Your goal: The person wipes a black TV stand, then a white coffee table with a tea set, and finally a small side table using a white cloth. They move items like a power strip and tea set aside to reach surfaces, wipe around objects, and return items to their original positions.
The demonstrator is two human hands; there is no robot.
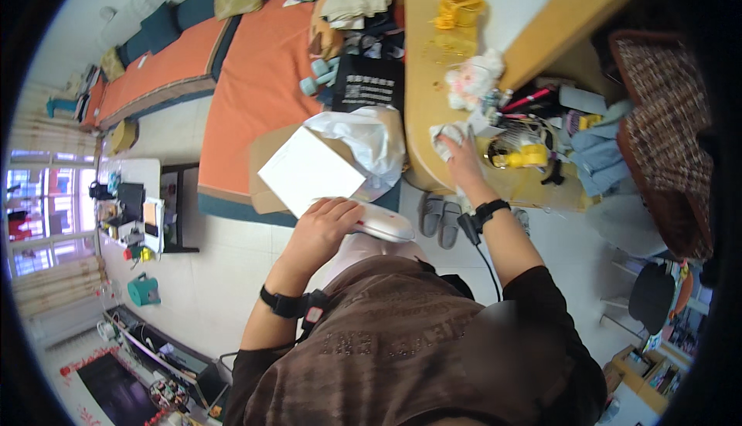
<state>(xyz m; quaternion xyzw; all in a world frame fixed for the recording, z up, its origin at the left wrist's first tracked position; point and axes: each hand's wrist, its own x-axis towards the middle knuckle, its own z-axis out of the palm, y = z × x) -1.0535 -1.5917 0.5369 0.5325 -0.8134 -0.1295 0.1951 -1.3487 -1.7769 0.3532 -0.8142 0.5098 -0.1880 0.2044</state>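
Observation:
My left hand [327,223] is closed over a white rounded case-like object [385,227] with small red marks, held in front of my body. Its exact kind is unclear. Just beyond it lies a white flat box or board [310,171] on an open cardboard box [264,156], beside a crumpled white plastic bag [377,142]. My right hand [464,162] grips a bunched white cloth or tissue [443,139] at the edge of a wooden dressing table [426,96]. Near those fingers are a white plush toy [475,78] and a yellow container [532,156].
An orange-covered sofa [261,78] carries a black bag [368,83], light-blue dumbbells [319,75] and folded clothes [356,0]. Grey slippers [440,217] lie on the tiled floor by the table. A brown woven garment or bag [661,90] is at the right. A teal stool [143,290] stands left.

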